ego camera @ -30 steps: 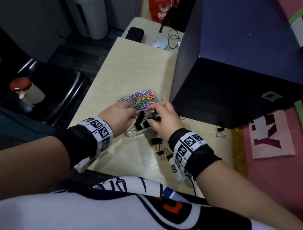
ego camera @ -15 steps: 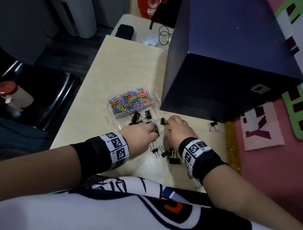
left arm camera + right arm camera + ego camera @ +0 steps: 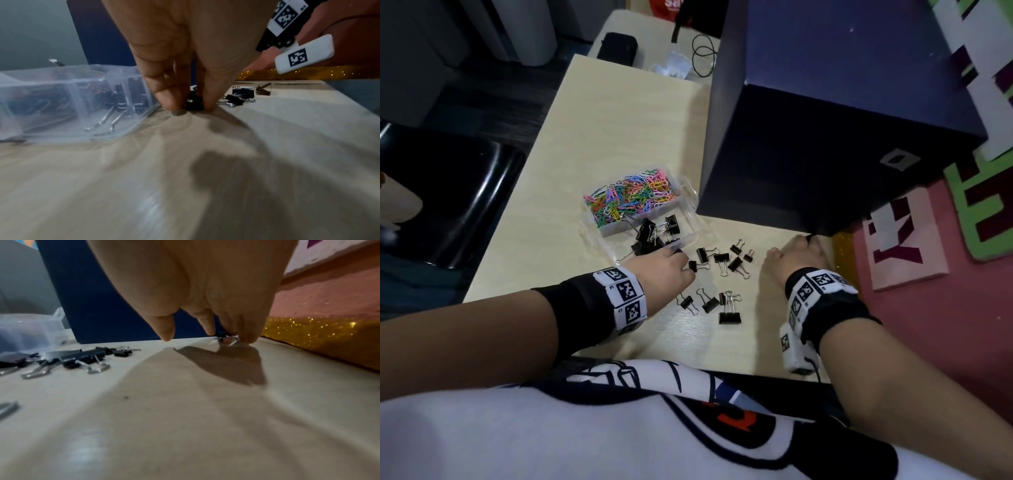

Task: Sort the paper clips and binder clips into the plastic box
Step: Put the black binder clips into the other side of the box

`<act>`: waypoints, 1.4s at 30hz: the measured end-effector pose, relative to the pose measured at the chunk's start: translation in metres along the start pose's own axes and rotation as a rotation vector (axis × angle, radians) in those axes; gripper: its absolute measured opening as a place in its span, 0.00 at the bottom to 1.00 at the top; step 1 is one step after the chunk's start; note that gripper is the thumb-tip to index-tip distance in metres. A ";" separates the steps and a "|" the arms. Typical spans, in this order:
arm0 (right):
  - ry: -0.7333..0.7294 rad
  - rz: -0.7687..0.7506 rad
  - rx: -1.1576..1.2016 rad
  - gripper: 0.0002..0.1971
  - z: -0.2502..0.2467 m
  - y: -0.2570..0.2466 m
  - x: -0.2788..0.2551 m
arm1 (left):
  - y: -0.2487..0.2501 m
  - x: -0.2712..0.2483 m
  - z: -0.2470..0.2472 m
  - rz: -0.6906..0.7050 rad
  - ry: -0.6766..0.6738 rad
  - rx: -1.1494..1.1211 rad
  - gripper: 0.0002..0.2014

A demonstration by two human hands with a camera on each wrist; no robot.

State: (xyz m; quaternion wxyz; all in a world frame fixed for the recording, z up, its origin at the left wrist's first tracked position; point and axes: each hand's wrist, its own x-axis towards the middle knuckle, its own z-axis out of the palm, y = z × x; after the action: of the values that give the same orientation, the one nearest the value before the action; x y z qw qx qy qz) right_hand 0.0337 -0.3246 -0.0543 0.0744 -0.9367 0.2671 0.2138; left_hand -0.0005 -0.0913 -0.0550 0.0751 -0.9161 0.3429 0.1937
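Note:
A clear plastic box (image 3: 693, 195) holds coloured paper clips (image 3: 630, 198) in its far compartment and black binder clips (image 3: 654, 233) in its near one. Several loose binder clips (image 3: 722, 260) lie on the table to its right. My left hand (image 3: 688, 265) pinches a small black binder clip (image 3: 194, 104) on the table, just beside the box (image 3: 61, 97). My right hand (image 3: 808, 240) reaches far right to the dark box's corner. Its fingertips (image 3: 209, 332) touch a small clip (image 3: 226, 337) on the table; the thumb stands apart.
A big dark blue box (image 3: 825, 137) stands on the table behind the clips. A gold glitter strip (image 3: 842, 250) and pink mat (image 3: 911, 308) border the table's right edge. A black chair (image 3: 448, 192) is left of the table; a black pouch (image 3: 618, 48) and cable (image 3: 703, 54) lie far back.
Both hands left the plastic box. The left came down onto a loose binder clip beside it; the right moved far right to the clip by the dark box's corner.

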 end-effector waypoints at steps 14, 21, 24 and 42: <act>0.072 -0.496 0.140 0.18 0.022 -0.037 -0.043 | -0.019 -0.013 -0.013 -0.121 0.415 -0.315 0.17; -0.090 -0.630 -0.095 0.30 0.029 -0.043 -0.051 | -0.058 -0.024 -0.013 -0.532 0.397 -0.289 0.18; -0.051 -0.649 -0.033 0.21 0.031 -0.045 -0.052 | -0.047 -0.024 -0.008 -0.441 0.390 -0.200 0.19; 0.009 -0.564 0.143 0.15 0.018 -0.038 -0.037 | 0.002 -0.006 0.002 -0.240 0.023 -0.122 0.04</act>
State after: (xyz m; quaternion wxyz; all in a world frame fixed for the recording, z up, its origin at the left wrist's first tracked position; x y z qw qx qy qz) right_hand 0.0188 -0.2705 -0.0531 0.1957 -0.9673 0.0107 0.1611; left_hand -0.0061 -0.0884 -0.0549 0.0378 -0.9556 0.2191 0.1934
